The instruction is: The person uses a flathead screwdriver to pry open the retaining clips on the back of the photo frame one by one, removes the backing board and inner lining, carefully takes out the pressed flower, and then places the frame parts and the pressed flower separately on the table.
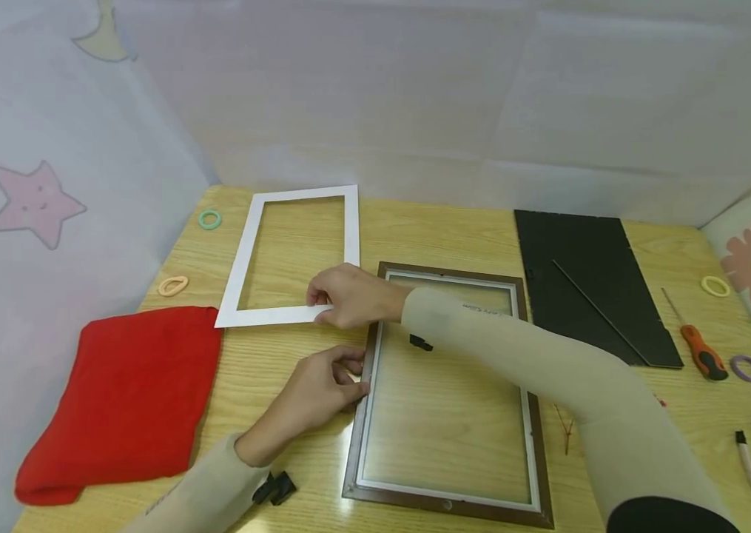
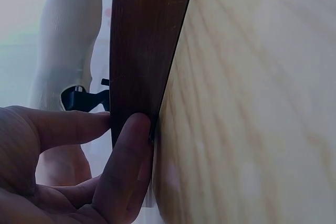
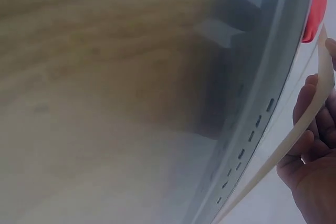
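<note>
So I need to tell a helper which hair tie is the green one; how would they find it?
Start at the wooden table, then go to its far left corner by the star-printed curtain. There, beside the top left corner of the white mat board, lies the green hair tie; the nearby tie is peach.

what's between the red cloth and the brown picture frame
In the head view, the left hand lies between the red cloth and the picture frame, gripping the frame's left edge over bare wooden table.
</note>
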The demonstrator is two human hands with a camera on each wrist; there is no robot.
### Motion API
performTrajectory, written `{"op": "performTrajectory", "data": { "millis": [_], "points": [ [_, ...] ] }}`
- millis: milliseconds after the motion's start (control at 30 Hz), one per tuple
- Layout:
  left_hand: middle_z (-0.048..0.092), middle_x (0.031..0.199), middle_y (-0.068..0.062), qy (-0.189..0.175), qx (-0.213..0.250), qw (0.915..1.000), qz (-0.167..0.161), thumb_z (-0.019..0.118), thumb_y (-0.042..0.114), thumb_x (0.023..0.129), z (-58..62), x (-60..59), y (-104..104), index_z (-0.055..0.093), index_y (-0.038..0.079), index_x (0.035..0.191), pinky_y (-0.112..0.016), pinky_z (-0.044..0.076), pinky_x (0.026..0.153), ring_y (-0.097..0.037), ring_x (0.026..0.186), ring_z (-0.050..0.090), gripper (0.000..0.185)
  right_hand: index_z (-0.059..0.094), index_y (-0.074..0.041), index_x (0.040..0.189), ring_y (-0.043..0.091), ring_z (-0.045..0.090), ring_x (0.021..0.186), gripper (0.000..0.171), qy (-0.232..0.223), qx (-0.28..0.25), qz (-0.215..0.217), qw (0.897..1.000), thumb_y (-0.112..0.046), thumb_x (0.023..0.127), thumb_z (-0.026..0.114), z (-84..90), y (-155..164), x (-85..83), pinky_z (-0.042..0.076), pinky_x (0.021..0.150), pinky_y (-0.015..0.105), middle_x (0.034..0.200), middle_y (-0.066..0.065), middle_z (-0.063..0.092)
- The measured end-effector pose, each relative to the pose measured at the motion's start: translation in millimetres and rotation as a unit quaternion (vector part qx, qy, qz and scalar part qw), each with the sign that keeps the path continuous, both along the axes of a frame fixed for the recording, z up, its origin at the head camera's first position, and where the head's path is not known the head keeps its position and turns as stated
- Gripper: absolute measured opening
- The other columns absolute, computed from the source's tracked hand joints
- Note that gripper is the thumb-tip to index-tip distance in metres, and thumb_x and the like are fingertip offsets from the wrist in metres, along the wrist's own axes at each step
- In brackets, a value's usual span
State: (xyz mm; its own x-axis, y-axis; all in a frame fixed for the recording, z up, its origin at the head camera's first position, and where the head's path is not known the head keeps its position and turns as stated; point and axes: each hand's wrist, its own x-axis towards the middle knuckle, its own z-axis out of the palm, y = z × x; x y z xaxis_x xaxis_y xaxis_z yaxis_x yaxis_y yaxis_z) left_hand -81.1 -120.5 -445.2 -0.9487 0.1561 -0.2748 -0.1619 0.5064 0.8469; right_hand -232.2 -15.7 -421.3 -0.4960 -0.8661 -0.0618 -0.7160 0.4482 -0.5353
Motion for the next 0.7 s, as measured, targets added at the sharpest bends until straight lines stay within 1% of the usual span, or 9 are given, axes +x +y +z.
{"op": "performTrajectory", "data": {
  "millis": [200, 367, 700],
  "points": [
    [0.075, 0.101, -0.008, -0.003, 0.001, 1.0000, 0.001, 0.078, 0.009, 0.084, 1.0, 1.6, -1.0, 0.066, 0.004, 0.125, -0.026, 0.058, 0.056, -0.011, 0.066, 0.071, 0.044, 0.070, -0.014, 0.108, 0.008, 0.060, 0.085, 0.023, -0.011, 0.011, 0.015, 1.000, -0.026, 0.091, 0.077, -4.3, -4.2, -1.9, 0.051, 0.078, 0.019, 0.096, -0.005, 0.067],
    [0.076, 0.099, -0.007, -0.006, 0.002, 1.0000, -0.001, 0.078, 0.010, 0.084, -0.1, 0.7, -0.6, 0.067, 0.004, 0.124, -0.026, 0.058, 0.057, -0.011, 0.065, 0.071, 0.043, 0.070, -0.014, 0.110, 0.007, 0.061, 0.086, 0.026, -0.018, 0.027, 0.020, 0.999, -0.030, 0.091, 0.077, -7.8, -8.4, -4.5, 0.052, 0.079, 0.018, 0.096, -0.006, 0.067],
    [0.077, 0.094, -0.006, -0.004, -0.003, 1.0000, 0.000, 0.079, 0.011, 0.083, -1.3, -2.3, -1.0, 0.068, 0.003, 0.121, -0.026, 0.058, 0.056, -0.010, 0.065, 0.070, 0.040, 0.068, -0.014, 0.111, 0.006, 0.060, 0.088, 0.026, -0.038, 0.061, 0.020, 0.997, -0.030, 0.092, 0.076, -12.9, -14.8, -6.4, 0.051, 0.079, 0.017, 0.097, -0.007, 0.066]
  ]
}}
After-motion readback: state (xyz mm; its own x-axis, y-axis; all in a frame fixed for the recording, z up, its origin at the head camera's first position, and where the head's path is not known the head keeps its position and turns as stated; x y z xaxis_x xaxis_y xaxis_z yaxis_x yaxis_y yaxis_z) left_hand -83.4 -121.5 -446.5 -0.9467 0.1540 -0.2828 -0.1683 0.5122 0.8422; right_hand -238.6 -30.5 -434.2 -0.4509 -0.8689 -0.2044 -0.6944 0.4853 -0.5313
